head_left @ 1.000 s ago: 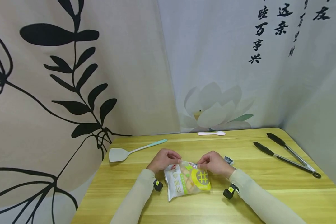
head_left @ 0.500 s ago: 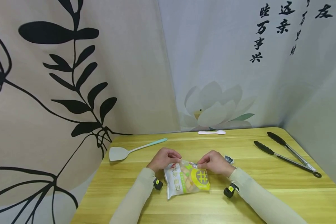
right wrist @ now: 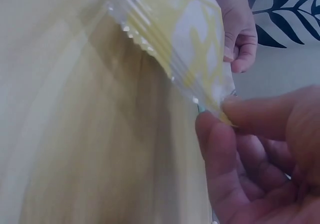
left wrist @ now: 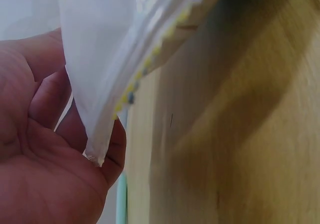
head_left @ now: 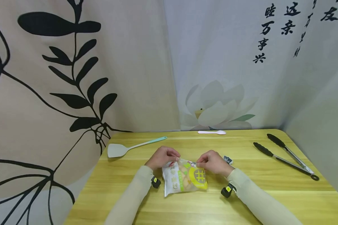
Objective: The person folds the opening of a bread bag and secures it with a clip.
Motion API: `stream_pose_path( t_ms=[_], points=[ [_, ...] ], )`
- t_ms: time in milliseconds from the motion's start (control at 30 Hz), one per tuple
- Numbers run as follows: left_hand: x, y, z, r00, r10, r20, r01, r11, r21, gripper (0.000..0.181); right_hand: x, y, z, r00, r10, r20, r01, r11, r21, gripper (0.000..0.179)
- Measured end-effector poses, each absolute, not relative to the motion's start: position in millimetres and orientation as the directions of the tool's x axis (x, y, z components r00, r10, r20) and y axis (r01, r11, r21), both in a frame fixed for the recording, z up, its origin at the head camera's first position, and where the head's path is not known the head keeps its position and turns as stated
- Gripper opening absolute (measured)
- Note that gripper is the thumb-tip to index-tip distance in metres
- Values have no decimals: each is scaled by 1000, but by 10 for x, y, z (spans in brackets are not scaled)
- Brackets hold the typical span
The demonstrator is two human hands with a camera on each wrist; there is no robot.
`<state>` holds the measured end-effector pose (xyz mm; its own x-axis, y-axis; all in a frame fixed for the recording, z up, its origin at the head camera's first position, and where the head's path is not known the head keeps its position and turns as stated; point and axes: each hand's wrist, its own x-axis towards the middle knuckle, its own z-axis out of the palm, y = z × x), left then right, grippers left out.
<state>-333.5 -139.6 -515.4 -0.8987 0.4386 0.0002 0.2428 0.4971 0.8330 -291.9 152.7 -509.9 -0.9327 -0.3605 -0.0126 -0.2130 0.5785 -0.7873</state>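
Observation:
A clear plastic food bag (head_left: pixel 184 176) with white, green and yellow print and pale yellow pieces inside is held by its far edge above the table. My left hand (head_left: pixel 162 157) pinches the far left corner between thumb and fingers. At the far right corner, my right hand (head_left: pixel 214 162) pinches the plastic with thumb and index finger. In the left wrist view the bag's crimped edge (left wrist: pixel 135 81) slants up from the fingers. The right wrist view has the yellow-printed corner (right wrist: pixel 170 38) between thumb and forefinger. Whether the bag's underside touches the table is unclear.
A white spatula with a mint handle (head_left: pixel 129 148) lies at the back left of the wooden table (head_left: pixel 101 190). A pale pink spoon (head_left: pixel 212 132) is near the back edge. Black-tipped tongs (head_left: pixel 287 157) lie to the right. A small dark item (head_left: pixel 228 160) sits beyond the right hand.
The head view has shifted slightly, moving the whole scene a little in the frame. Both hands keep their pinch on the bag, whose position between them looks almost the same.

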Motion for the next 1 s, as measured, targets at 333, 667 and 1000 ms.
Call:
stream_pose_path(
  t_ms=[333,667,1000],
  points=[
    [-3358,-1402,-5137,-883,470,12,271,487,830,10,-2934,1579,-5048,-944,-328,-20,-194,604,-773,13],
    [-3393,-1361,-5108,-882,471,7,267,487,832,10,-3032,2029,-4903,-967,-235,97,-233,663,-711,26],
    [-3426,-1397,-5089,-883,468,-20,244,495,834,14,-3025,2395,-4911,-989,-147,30,-126,707,-695,45]
  ],
)
